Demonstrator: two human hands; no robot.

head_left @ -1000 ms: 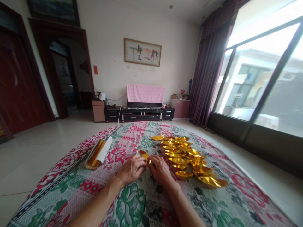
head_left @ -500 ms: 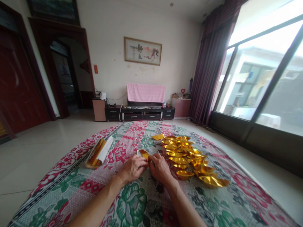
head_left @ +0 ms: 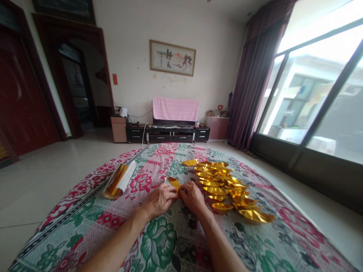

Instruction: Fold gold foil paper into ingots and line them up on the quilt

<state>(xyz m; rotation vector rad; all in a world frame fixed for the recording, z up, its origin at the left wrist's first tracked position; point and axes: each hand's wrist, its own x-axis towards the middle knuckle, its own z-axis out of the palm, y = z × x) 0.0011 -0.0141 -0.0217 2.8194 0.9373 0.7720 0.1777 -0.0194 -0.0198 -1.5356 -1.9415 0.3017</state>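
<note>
1. Step in hand, apparently: folding gold foil piece (head_left: 174, 183), left of the gold pile (head_left: 214, 190) on the cloth-covered bench (head_left: 255, 245).
2. Left hand (head_left: 160, 199) and right hand (head_left: 193, 197) nearly together left of the pile, fingertips pinching foil's near end.
3. Next move likely calls for firm, even creasing without tearing.

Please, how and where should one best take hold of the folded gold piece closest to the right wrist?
Probably pinch the folded gold piece lightly by its left tip, from the side of the right hand: that pointed end lies free, while its right tip sits close to the neighbouring gold pieces.
</note>
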